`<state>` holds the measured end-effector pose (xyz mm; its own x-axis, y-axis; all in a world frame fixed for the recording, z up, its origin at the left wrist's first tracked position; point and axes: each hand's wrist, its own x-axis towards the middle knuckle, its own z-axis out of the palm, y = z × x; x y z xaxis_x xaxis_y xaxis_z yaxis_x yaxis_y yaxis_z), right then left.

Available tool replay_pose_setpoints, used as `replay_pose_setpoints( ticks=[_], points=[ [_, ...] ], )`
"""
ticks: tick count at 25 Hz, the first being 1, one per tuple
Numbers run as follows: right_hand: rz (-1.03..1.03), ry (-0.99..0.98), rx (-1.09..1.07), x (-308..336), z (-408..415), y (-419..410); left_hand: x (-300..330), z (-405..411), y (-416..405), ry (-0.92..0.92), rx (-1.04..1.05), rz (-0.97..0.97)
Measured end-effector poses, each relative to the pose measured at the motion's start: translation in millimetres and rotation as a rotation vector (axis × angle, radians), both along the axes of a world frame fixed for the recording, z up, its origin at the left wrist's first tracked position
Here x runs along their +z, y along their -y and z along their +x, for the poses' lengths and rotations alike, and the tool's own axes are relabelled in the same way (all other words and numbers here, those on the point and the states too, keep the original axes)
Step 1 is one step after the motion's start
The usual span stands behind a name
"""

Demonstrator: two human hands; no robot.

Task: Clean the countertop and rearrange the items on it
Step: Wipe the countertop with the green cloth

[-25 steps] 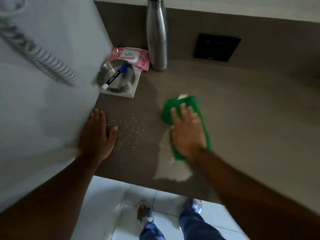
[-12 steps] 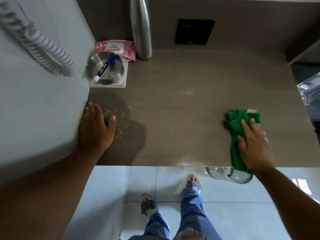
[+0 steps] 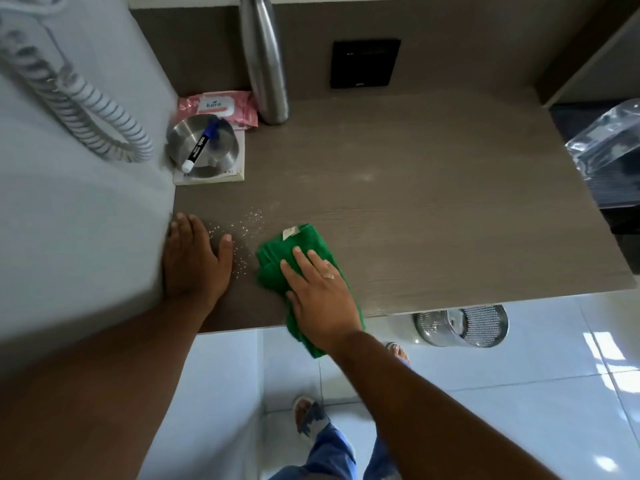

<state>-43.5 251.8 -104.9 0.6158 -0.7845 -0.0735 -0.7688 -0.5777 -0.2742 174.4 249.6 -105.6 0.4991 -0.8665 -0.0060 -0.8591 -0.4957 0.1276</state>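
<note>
Right hand (image 3: 320, 292) lies flat, fingers spread, pressing the folded green microfibre cloth (image 3: 298, 251) onto the grey-brown wood-grain bench (image 3: 433, 209) near its front edge; it pins the cloth, no pinch. Left hand (image 3: 194, 258) rests open, palm down, holding nothing, against the white wall panel at the bench's left end.

Risks:
- Scattered white crumbs (image 3: 247, 230) sit between the two hands. The cloth's tail already hangs over the front edge, so a pull toward the body likely dumps crumbs on the white tiled floor, not into the perforated steel bin (image 3: 464, 325) below right.
- Left hand sits among the crumbs, so some will likely be missed.
- A wide sweep back-left could knock the tall brushed-steel bottle (image 3: 265, 64).

Containers: round shallow steel dish (image 3: 202, 147) holds a blue-capped black marker (image 3: 199, 147); it sits on a white card, touching the pink wipes pack (image 3: 218, 107). Bin contents: can't tell.
</note>
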Motion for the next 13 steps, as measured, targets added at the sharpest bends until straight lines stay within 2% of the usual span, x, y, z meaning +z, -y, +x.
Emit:
replay_pose_setpoints(
  ticks=[2, 7, 10, 13],
  points=[
    [0.011, 0.027, -0.057, -1.4, -53.8, 13.1, -0.6, 0.4, -1.3, 0.0, 0.001, -0.017],
    [-0.011, -0.032, -0.592, 8.5, -232.5, 62.8, -2.5, 0.2, -0.7, 0.018, -0.017, -0.032],
    [-0.019, -0.081, -0.762, 5.7, -239.2, 92.4, -1.3, -1.5, 1.1, 0.013, 0.014, -0.023],
    [-0.027, -0.115, -0.745, 1.2, -193.6, 119.5, -3.7, -0.7, 2.1, 0.008, 0.027, -0.019]
  ],
)
